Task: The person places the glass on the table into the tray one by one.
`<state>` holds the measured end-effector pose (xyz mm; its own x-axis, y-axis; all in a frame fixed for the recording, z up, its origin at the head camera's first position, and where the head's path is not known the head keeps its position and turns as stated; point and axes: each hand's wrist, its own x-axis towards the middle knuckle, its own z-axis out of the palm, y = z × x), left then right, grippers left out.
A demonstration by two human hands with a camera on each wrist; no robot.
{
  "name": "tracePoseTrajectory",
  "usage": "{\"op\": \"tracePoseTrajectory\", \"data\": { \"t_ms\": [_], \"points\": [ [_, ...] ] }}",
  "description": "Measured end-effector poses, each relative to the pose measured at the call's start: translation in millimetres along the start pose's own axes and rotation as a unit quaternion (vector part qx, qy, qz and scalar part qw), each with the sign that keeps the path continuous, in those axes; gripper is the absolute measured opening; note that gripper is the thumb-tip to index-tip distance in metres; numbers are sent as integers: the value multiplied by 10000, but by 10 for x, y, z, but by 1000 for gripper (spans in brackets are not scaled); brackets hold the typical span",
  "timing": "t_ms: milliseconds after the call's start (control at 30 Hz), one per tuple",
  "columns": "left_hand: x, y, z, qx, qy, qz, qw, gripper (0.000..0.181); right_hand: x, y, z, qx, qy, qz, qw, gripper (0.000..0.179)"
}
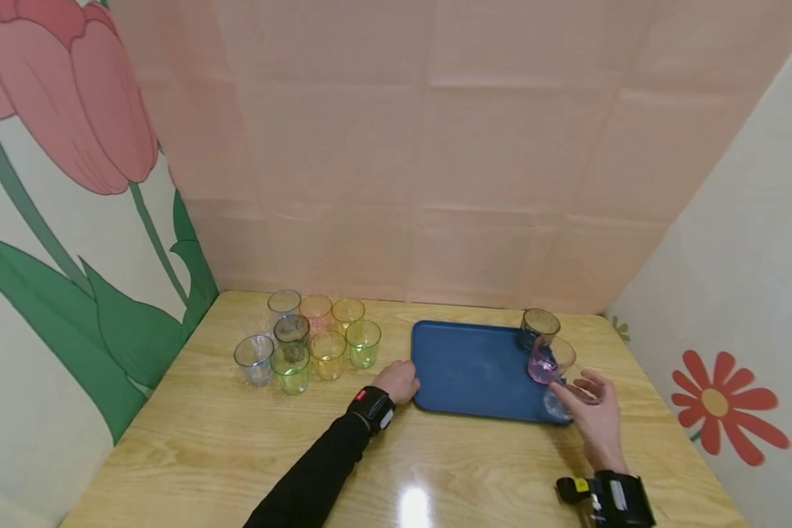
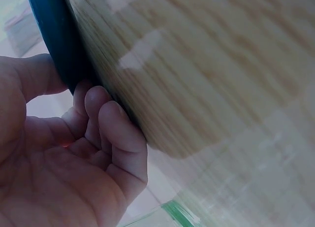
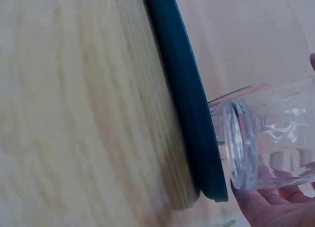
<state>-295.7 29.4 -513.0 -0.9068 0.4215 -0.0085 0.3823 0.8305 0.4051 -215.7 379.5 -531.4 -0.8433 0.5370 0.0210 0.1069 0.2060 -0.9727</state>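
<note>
My left hand (image 1: pixel 397 381) pinches the left rim of the blue tray (image 1: pixel 475 370), thumb on top and fingers curled at the edge; the left wrist view shows this hand (image 2: pixel 74 138) close up. At the tray's near right corner my right hand (image 1: pixel 594 411) holds a clear glass (image 1: pixel 557 403) upright. The right wrist view shows the clear glass (image 3: pixel 280 138) with its thick base near the tray rim (image 3: pixel 189 99); whether it touches the tray I cannot tell. Behind it on the tray stand a pink glass (image 1: pixel 543 365) and a dark grey glass (image 1: pixel 539 323).
Left of the tray, several coloured glasses stand close together on the wooden table (image 1: pixel 383 455), among them a green glass (image 1: pixel 364 346), a yellow glass (image 1: pixel 328 358) and a bluish glass (image 1: pixel 254 361). A pink-covered wall (image 1: pixel 409 161) rises behind the table.
</note>
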Motion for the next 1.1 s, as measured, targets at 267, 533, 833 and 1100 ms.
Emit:
{"op": "tracePoseTrajectory", "data": {
  "t_ms": [267, 533, 833, 1100],
  "points": [
    [12, -11, 18, -103, -106, -107, 9998, 17, 8, 18, 19, -593, -124, 59, 9981, 93],
    [34, -31, 52, -40, -172, -59, 9998, 16, 17, 9, 28, -896, -398, 145, 9951, 103],
    [50, -36, 53, -93, -168, -129, 9997, 15, 41, -16, 22, -1127, -651, 158, 9914, 109],
    [47, -31, 58, -114, -144, -152, 9997, 14, 42, -18, 16, -1119, -725, 100, 9910, 107]
  ]
}}
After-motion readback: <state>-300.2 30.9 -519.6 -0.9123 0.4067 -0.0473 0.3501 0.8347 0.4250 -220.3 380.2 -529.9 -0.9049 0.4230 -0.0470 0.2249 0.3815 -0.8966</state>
